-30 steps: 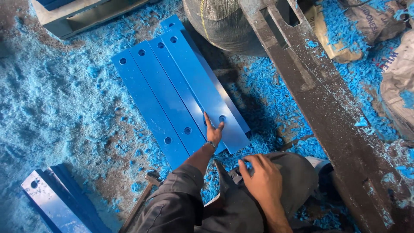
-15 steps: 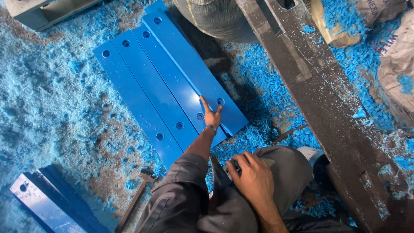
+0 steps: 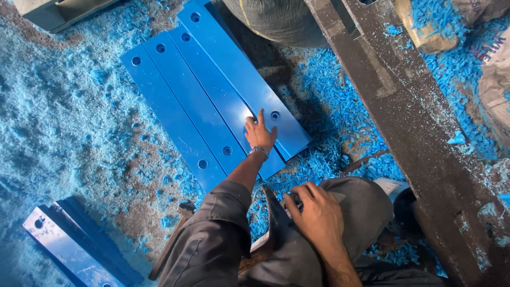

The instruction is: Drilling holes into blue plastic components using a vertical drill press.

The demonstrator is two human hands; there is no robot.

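The right hand (image 3: 317, 212) is curled on the grey-trousered knee, fingers bent around a small dark item not clearly seen. Beyond it, the left hand (image 3: 260, 133) is laid flat, fingers together, on blue plastic strips (image 3: 202, 101) lying side by side amid blue shavings (image 3: 69, 117). Past the fingertips a grey sack (image 3: 281, 21) is seen, contents hidden.

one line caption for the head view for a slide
Left hand flat on blue bars laid side by side on shavings; right hand rests at the lap.
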